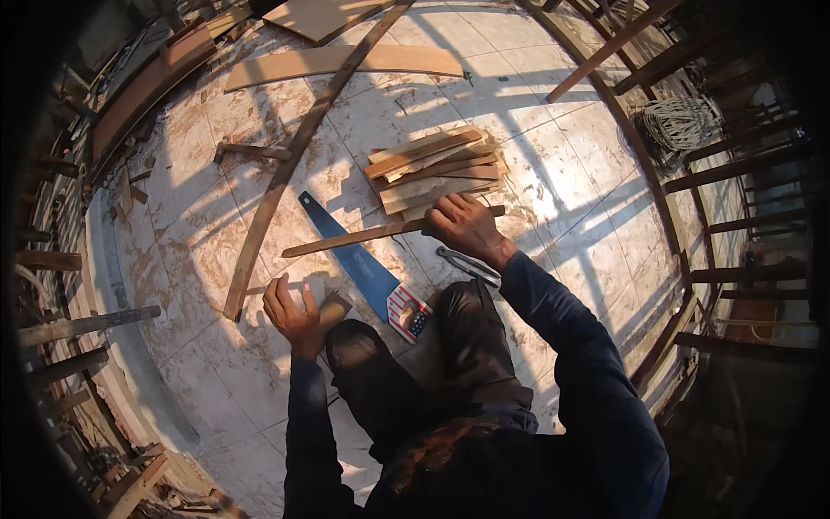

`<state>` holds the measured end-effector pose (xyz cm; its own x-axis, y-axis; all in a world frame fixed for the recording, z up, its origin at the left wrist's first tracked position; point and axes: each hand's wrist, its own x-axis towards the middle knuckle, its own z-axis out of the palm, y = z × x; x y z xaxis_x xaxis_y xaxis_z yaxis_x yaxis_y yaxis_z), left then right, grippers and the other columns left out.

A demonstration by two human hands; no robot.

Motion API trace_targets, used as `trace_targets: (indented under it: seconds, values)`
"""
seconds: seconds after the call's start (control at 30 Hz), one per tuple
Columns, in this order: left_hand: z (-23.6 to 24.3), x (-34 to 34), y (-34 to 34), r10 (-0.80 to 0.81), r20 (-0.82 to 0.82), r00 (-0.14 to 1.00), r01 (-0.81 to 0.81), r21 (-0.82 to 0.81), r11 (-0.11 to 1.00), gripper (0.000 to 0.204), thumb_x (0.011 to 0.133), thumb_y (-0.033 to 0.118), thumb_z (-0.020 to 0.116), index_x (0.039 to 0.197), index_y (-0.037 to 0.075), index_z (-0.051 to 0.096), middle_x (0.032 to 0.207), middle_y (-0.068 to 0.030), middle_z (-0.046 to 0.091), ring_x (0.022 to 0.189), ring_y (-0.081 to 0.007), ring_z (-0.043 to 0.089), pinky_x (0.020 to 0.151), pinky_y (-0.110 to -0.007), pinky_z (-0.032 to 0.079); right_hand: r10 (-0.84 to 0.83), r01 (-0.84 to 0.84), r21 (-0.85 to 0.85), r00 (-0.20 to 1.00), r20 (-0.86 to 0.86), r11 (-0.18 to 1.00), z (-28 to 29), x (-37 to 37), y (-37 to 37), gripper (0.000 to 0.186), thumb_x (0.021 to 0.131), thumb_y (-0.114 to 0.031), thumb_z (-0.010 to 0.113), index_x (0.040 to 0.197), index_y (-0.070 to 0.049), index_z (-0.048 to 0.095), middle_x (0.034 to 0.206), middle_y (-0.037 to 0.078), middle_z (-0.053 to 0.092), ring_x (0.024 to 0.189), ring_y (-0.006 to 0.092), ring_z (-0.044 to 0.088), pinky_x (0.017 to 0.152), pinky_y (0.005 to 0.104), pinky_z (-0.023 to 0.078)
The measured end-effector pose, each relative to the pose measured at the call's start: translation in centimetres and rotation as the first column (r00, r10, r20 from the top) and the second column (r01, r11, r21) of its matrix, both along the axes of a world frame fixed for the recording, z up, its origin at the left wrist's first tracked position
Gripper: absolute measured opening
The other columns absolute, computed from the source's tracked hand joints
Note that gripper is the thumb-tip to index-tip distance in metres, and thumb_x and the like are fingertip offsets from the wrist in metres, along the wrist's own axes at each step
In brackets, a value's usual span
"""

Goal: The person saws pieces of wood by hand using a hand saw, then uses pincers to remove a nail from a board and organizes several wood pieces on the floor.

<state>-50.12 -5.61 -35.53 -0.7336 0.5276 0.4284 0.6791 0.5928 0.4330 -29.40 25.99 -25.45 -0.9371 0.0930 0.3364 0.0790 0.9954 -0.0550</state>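
Note:
My right hand (469, 227) is closed around a thin wooden strip (354, 240) near its right end. The strip reaches leftward across the blue blade of a hand saw (367, 275), whose handle has a red, white and blue pattern. My left hand (291, 311) holds nothing I can see; its fingers are stretched and apart, below the strip's left end. Beside it, by my left knee, is a short wooden block (333, 309), partly hidden. Pliers (469, 265) lie just below my right hand. Beyond that hand sits a pile of short wooden strips (445, 169).
A long wooden beam (285, 173) runs diagonally over the tiled floor (194, 303). To its left lies a hammer (252, 151). Boards (346, 63) lie at the far side. A coil of pale cord (679, 130) and wooden frames stand at the right.

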Motion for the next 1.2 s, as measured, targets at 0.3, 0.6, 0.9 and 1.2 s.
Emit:
trace_targets:
  seconds: [0.3, 0.6, 0.9, 1.2]
  values:
    - [4.9, 8.7, -8.0, -0.144, 0.662, 0.736, 0.604, -0.546, 0.58, 0.051, 0.082, 0.035, 0.073, 0.12, 0.005, 0.057, 0.107, -0.0221, 0.065, 0.103, -0.0419, 0.062, 0.085, -0.05, 0.048, 0.221, -0.254, -0.26, 0.964, -0.15, 0.932, -3.6, 7.3, -13.6, 0.043, 0.075, -0.034, 0.073, 0.106, -0.008, 0.059, 0.11, 0.012, 0.056, 0.105, 0.0307, 0.056, 0.09, 0.0428, 0.048]
    - [4.9, 13.1, -9.6, -0.118, 0.851, 0.511, 0.193, 0.02, 0.981, 0.029, 0.096, 0.014, 0.051, 0.123, 0.005, 0.053, 0.087, -0.0012, 0.056, 0.072, -0.0092, 0.053, 0.064, -0.028, 0.046, -0.645, 0.808, -0.446, 0.58, 0.497, 0.383, -19.3, 16.1, -2.5, 0.037, 0.077, -0.027, 0.077, 0.102, -0.006, 0.058, 0.103, 0.02, 0.059, 0.099, 0.0388, 0.06, 0.079, 0.0482, 0.052]
    - [9.8, 13.1, -2.9, -0.105, 0.987, 0.119, -0.19, 0.127, 0.974, 0.03, 0.098, 0.019, 0.048, 0.122, 0.001, 0.053, 0.085, -0.0038, 0.058, 0.061, -0.01, 0.054, 0.053, -0.026, 0.046, -0.293, 0.538, -0.315, 0.764, 0.575, 0.782, -26.9, 19.1, 0.9, 0.03, 0.084, -0.013, 0.064, 0.11, -0.009, 0.049, 0.1, 0.017, 0.059, 0.094, 0.0359, 0.064, 0.074, 0.0447, 0.055]
    - [9.9, 13.9, -0.8, -0.093, 0.746, 0.659, 0.066, 0.066, 0.996, 0.048, 0.093, 0.012, 0.063, 0.136, 0.002, 0.044, 0.099, -0.008, 0.061, 0.085, -0.0149, 0.061, 0.074, -0.029, 0.05, -0.257, 0.393, -0.157, 0.806, 0.533, 0.906, -26.3, 21.1, -0.3, 0.034, 0.091, -0.01, 0.051, 0.125, -0.008, 0.047, 0.098, 0.016, 0.054, 0.089, 0.0327, 0.061, 0.071, 0.0409, 0.054]
